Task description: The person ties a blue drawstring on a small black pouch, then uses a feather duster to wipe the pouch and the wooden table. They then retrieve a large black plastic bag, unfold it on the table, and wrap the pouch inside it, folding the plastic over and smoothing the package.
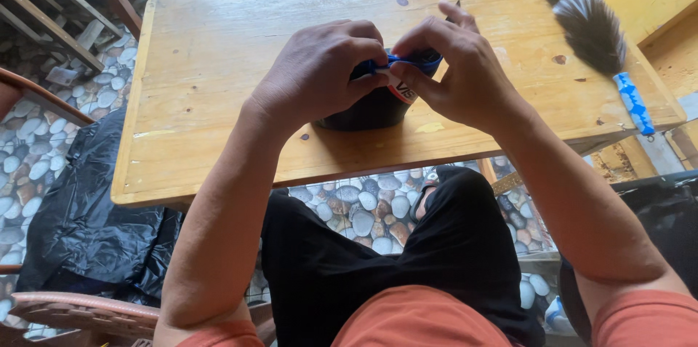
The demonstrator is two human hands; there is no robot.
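Pinching blue strap point(407, 63), dark object point(363, 110) half hidden by hands

You wear a top with short orange sleeves. One orange sleeve point(211, 332) ends high on your left arm, and the other sleeve point(647, 318) ends high on your right arm. Your forearms are bare, with no watch or rings. Your left hand point(320, 70) and right hand point(458, 70) have no gloves. You wear black shorts point(378, 260).

I see a worn yellow wooden table point(218, 63) carrying a dark round container point(363, 110) and a blue-handled feather duster point(592, 27).
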